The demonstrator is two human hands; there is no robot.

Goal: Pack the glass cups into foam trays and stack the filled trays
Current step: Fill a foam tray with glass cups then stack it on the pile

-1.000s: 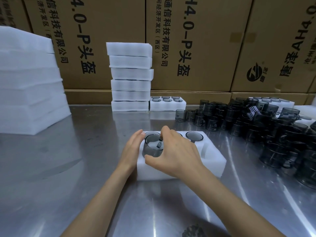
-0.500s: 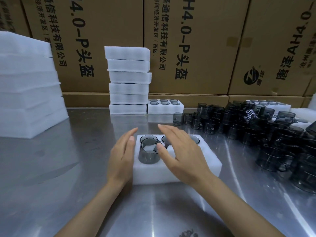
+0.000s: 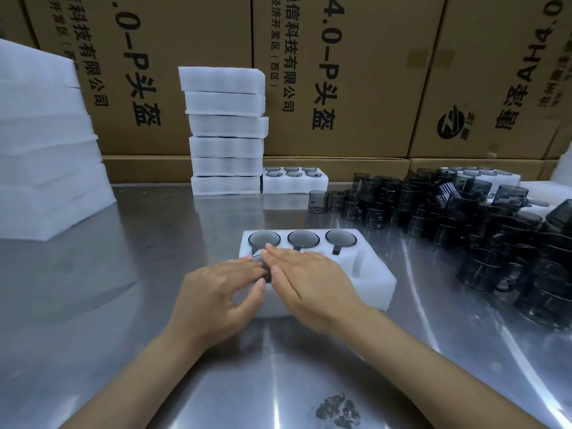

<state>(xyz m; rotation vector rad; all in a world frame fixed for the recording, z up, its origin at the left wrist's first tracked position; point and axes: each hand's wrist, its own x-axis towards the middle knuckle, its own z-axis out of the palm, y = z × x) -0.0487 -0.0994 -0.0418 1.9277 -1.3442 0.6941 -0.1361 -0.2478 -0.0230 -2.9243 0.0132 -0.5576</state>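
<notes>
Both my hands now lie flat over the near-left pocket of the foam tray (image 3: 376,278); a second ago the grey glass cup (image 3: 259,259) stood proud of that pocket, pinched in my right hand (image 3: 312,284), and half a second ago both hands had opened around it; it now sits sunk in the foam, only a sliver of rim showing between my fingers. My left hand (image 3: 216,292) rests with fingers straight on the tray's left edge, thumb apart; my right hand presses palm-down, fingers together and extended, gripping nothing. I judge this cup seated, so four of six pockets are filled: three cups (image 3: 303,238) occupy the far row; the near-right pocket gapes empty; the near-middle pocket is hidden under my right hand. The tray is soft white foam, blocky, with round wells and narrow handle slots; the cups are smoky, translucent, cylindrical, with small handles. Right of the tray a crowd of loose cups (image 3: 464,218) waits on the brushed steel table (image 3: 123,305); behind the tray stands a stack of trays (image 3: 227,131), with one filled tray (image 3: 294,179) beside it; cardboard cartons (image 3: 356,72) close the view.
</notes>
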